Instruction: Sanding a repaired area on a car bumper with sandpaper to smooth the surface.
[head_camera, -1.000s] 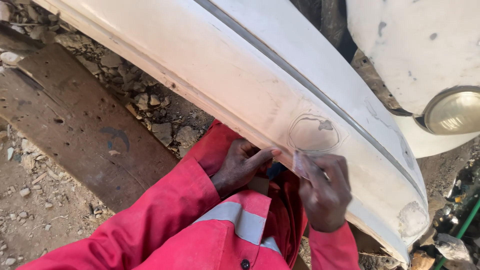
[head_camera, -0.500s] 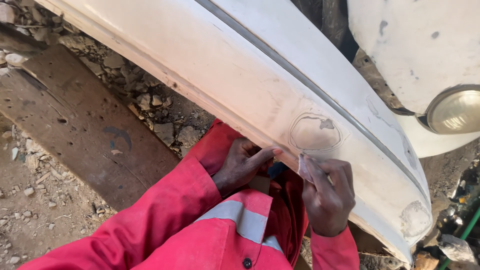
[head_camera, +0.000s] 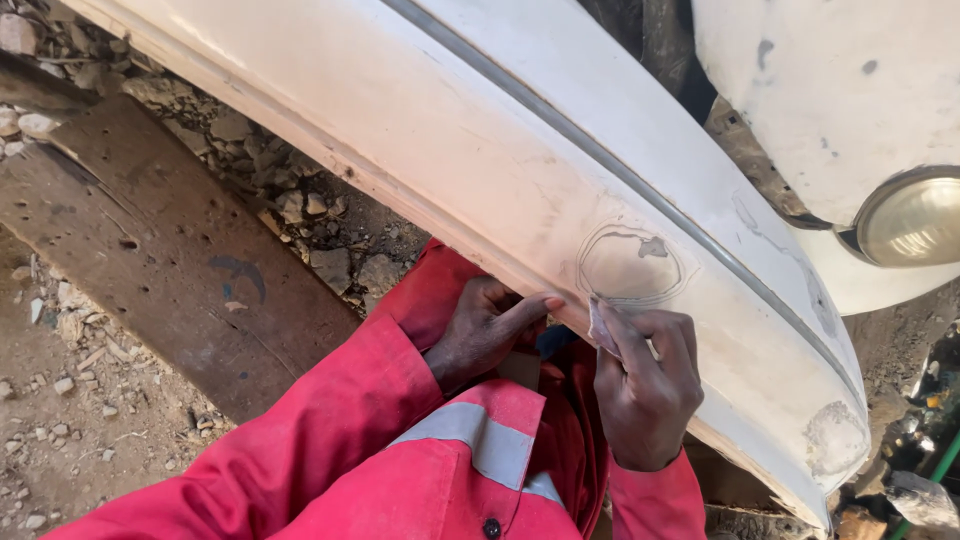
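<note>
Hands at the bumper's lower edge

Right hand (head_camera: 648, 385) pinched a small paper scrap (head_camera: 601, 327) against the white bumper (head_camera: 480, 170); left hand (head_camera: 485, 330), at nine o'clock, half-curled, grasped nothing.

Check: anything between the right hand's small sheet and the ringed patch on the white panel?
Nothing visible. The right hand holds the small sheet at the panel's lower edge, just below the ringed patch; bare panel lies between. The left hand sits off to the side.

This is an open-air car body repair yard, shown by the dusty white bumper (head_camera: 480, 150) with sanded filler patches (head_camera: 632, 265), a round headlamp (head_camera: 915, 220), bare earth strewn with stones (head_camera: 70, 400), a rough wooden plank (head_camera: 170, 260) and red reflective-striped overalls (head_camera: 400, 470).
</note>
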